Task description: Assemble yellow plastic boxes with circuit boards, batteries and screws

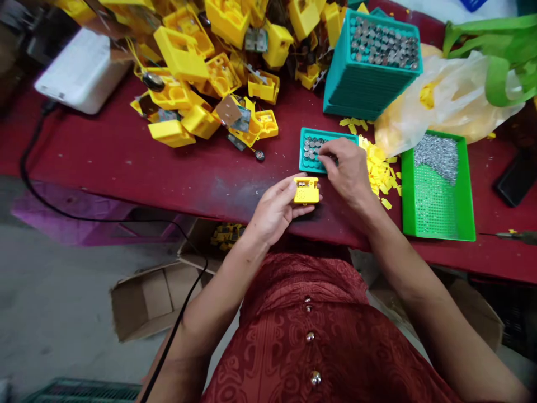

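My left hand (277, 207) is closed around a small yellow plastic case (306, 191), held just above the front edge of the table. The case has a cluster of small holes and an open slot with metal parts inside. My right hand (346, 168) reaches over a shallow teal tray (302, 150) of round silver button cells (311, 146). Its thumb and forefinger are pinched together at the cells; whatever may be between the fingertips is hidden. Small yellow plastic covers (380, 168) lie heaped beside my right wrist.
Yellow cases with wires and circuit boards (180, 56) pile up at the back left, near a white box (79, 73) with a black cable. Stacked teal trays (364, 84) stand behind. A green tray (438, 215) of screws (438, 154) and a plastic bag (457, 106) lie right.
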### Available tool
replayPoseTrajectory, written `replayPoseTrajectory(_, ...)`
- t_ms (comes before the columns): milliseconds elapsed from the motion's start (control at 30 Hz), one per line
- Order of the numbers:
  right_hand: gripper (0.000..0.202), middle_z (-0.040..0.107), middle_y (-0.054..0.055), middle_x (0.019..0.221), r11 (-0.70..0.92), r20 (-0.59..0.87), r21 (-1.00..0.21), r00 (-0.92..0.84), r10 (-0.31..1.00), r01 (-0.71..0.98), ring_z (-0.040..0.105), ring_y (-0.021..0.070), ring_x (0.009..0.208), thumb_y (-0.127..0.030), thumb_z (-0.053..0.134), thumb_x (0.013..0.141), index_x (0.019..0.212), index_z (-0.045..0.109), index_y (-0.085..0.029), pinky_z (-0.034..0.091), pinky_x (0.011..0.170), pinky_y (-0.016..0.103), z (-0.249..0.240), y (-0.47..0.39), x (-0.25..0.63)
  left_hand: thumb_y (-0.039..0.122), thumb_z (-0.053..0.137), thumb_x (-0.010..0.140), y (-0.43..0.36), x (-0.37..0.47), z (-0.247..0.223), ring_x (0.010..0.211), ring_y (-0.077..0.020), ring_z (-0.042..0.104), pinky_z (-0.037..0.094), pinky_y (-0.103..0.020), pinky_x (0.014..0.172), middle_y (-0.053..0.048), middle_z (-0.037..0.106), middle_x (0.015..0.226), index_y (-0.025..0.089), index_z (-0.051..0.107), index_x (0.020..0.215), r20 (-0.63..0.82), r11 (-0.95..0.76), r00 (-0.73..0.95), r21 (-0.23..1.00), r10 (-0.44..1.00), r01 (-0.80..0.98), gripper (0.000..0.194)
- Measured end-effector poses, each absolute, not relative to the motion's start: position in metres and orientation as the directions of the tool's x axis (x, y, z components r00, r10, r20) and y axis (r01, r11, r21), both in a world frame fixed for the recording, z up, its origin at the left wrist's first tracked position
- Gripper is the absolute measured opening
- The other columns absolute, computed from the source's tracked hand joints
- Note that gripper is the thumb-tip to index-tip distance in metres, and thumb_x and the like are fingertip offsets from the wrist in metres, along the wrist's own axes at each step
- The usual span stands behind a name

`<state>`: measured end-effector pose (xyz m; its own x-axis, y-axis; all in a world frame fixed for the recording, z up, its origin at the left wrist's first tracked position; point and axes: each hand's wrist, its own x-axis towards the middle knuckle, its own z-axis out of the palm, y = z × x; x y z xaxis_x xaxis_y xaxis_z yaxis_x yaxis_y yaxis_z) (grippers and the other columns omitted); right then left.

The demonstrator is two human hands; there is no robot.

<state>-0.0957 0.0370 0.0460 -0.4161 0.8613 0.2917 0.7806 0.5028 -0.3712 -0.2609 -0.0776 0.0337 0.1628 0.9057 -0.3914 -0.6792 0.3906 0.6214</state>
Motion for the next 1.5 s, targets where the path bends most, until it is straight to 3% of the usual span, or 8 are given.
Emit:
replayPoseTrajectory(167,0.018,0.072,0.013,0.103,0.493,0.228,-0.236,-0.445,0.866,0.837,0.065,0.027,0.101,-0.014,0.058,0.098,0.097,0.077,-0.016,0.055,0.099,0.049,0.034,0.042,-0.113,0.029,0.076,0.093,-0.078,-0.26,0.034,0.098,-0.0204,0.079,0.066,-0.027,0.076,-0.012,0.079,0.118,0.014,0.074,0.119,-0.401,0.383,0.144,0.618,0.905,-0.687,0.031)
replayPoseTrajectory(300,0.019,0.07,0.013,0.103,0.453,0.205,-0.241,-0.411,0.888,0.858,0.064,0.0288,0.105,-0.012,0.058,0.097,0.092,0.076,-0.014,0.053,0.103,0.053,0.04,0.041,-0.115,0.023,0.075,0.093,-0.077,-0.259,0.033,0.093,-0.0182,0.079,0.066,-0.026,0.077,-0.008,0.081,0.108,0.015,0.075,0.113,-0.398,0.372,0.143,0.588,0.906,-0.718,0.022)
replayPoseTrajectory(500,0.011,0.072,0.004,0.088,0.318,0.163,-0.756,-0.306,0.938,0.572,0.065,0.0156,0.085,-0.021,0.067,0.091,0.087,0.076,-0.017,0.055,0.087,0.035,0.069,0.003,-0.102,0.02,0.076,0.092,-0.076,-0.253,0.025,0.092,-0.0152,0.076,0.065,-0.025,0.078,-0.007,0.079,0.109,0.016,0.074,0.116,-0.377,0.34,0.113,0.615,0.919,-0.711,0.025)
replayPoseTrajectory(600,0.012,0.072,0.001,0.084,0.19,0.048,-0.861,-0.295,0.954,0.472,0.061,0.012,0.078,-0.028,0.072,0.087,0.084,0.077,-0.018,0.052,0.083,0.031,0.073,-0.019,-0.102,0.022,0.078,0.091,-0.076,-0.25,0.02,0.092,-0.0134,0.074,0.064,-0.025,0.082,-0.005,0.078,0.108,0.017,0.074,0.115,-0.353,0.301,0.072,0.654,0.933,-0.694,0.025)
replayPoseTrajectory(867,0.011,0.072,0.0,0.079,0.01,-0.089,-0.856,-0.166,0.982,0.516,0.056,0.0099,0.069,-0.027,0.073,0.079,0.077,0.075,-0.016,0.045,0.073,0.028,0.069,-0.028,-0.112,0.03,0.075,0.094,-0.076,-0.244,0.01,0.098,-0.0164,0.073,0.064,-0.03,0.091,-0.006,0.076,0.111,0.019,0.07,0.123,-0.24,0.206,0.018,0.792,0.971,-0.575,0.031)
replayPoseTrajectory(1100,0.01,0.067,-0.001,0.071,0.023,-0.073,-0.793,-0.133,0.988,0.609,0.053,0.0089,0.067,-0.016,0.072,0.08,0.07,0.07,-0.015,0.039,0.07,0.028,0.084,-0.032,-0.114,0.046,0.07,0.098,-0.082,-0.239,0.0,0.113,-0.0239,0.072,0.061,-0.039,0.102,-0.01,0.075,0.127,0.022,0.067,0.134,-0.077,0.047,-0.075,0.939,0.994,-0.342,0.043)
replayPoseTrajectory(1267,0.006,0.067,-0.001,0.073,-0.12,-0.217,-0.842,-0.127,0.968,0.526,0.054,0.009,0.066,-0.018,0.072,0.08,0.077,0.071,-0.014,0.041,0.068,0.027,0.081,-0.032,-0.112,0.048,0.066,0.101,-0.085,-0.237,-0.001,0.119,-0.0251,0.071,0.056,-0.043,0.111,-0.01,0.074,0.131,0.024,0.066,0.137,-0.021,-0.007,-0.129,0.978,0.991,-0.21,0.044)
replayPoseTrajectory(1500,0.03,0.054,-0.006,0.07,0.051,-0.049,-0.819,-0.158,0.986,0.572,0.043,0.0085,0.064,-0.024,0.081,0.072,0.075,0.052,-0.019,0.034,0.063,0.026,0.068,-0.025,-0.107,0.049,0.067,0.099,-0.086,-0.24,0.005,0.117,-0.0247,0.072,0.063,-0.039,0.098,-0.013,0.072,0.135,0.021,0.062,0.135,-0.062,0.049,-0.024,0.934,0.998,-0.354,0.047)
